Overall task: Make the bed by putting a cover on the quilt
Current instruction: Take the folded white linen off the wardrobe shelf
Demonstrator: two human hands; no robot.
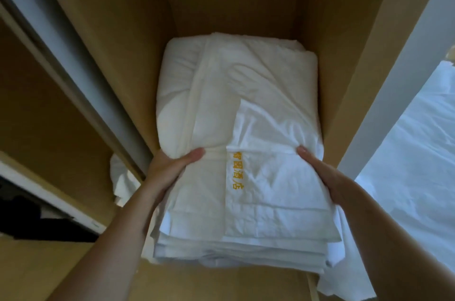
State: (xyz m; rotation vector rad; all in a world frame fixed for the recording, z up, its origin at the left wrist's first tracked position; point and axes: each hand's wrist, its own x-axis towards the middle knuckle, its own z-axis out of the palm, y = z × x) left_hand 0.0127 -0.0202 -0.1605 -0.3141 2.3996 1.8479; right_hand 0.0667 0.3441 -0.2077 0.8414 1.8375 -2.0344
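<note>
I'm clamping the folded cover (258, 202) between left grip (170, 170) and right grip (320, 172), both closed on its edges, thumbs on top, so it lifts out of the wardrobe (118, 54) in one piece.

We have one view only, from a camera worn on the head. It faces forward and steeply down into a wooden wardrobe compartment (246, 0). It sits close: the folded white bedding (246, 103) fills the middle of the picture. Both forearms enter from the bottom edge, with the left hand (170, 170) and the right hand (320, 172) at either side of the stack. The wide lens bows the compartment's side walls outward. The right edge catches a pale strip, possibly the bed (418, 153), and the left edge a sliding-door track (61, 42).
</note>
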